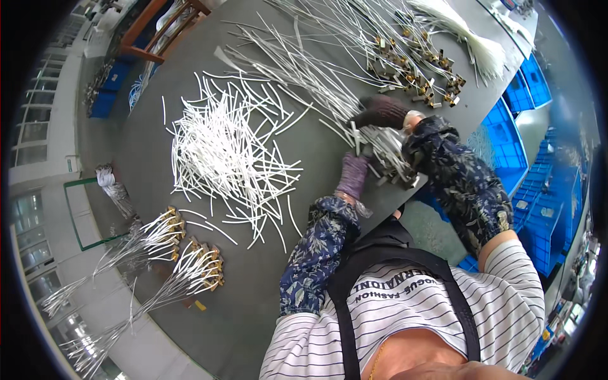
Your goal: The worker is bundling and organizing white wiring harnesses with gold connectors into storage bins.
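My left hand (355,172), in a purplish glove, is at the near side of a bundle of grey wires with flat metal ends (394,151). Its fingers are closed and partly hidden; a short white tube (356,138) sticks up at the fingertips. Across the top of the bundle lies my right hand (383,111), in a dark maroon glove, fingers curled over the wires and slightly blurred. Long grey wires (304,73) run from there toward the far left of the table. A large heap of loose white tubes (221,149) lies left of my hands.
Wires with brass-coloured connectors (411,63) and a white fibre bundle (484,54) lie on the grey table (247,304) beyond my hands. Two finished-looking wire bunches (199,269) hang over its left edge. Blue crates (503,136) stand at right, a wooden chair (158,28) at far left.
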{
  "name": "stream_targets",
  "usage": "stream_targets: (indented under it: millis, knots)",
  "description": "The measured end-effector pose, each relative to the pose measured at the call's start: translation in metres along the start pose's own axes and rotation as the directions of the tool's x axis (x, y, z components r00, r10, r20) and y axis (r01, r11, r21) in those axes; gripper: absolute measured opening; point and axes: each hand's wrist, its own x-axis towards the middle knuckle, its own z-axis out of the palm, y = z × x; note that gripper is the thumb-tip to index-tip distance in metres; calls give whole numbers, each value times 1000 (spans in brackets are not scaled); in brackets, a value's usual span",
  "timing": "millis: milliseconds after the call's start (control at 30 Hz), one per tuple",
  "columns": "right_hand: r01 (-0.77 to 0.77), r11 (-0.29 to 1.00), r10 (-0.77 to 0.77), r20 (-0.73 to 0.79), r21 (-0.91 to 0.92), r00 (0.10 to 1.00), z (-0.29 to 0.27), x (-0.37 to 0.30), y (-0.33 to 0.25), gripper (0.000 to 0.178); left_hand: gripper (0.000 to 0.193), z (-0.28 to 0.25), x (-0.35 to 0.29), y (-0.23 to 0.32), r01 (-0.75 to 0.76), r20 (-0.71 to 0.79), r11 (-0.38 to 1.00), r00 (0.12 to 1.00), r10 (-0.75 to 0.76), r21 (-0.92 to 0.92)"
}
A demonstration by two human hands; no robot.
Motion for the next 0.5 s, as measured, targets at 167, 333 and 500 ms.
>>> stream_targets:
  millis: [167, 333, 500]
  knots:
    - [-147, 969, 47, -435, -199, 899, 52, 14, -25, 57, 25, 15, 19, -3, -308, 92, 880, 951, 295, 362]
    - [-11, 968, -93, -404, -249, 910, 49, 16, 8, 47, 31, -20, -6, 11, -298, 191, 897, 950, 246, 327]
    - [108, 924, -120, 8, 366, 993, 22, -3, 28, 31, 35, -61, -1, 33, -519, 185, 566, 820, 542, 641]
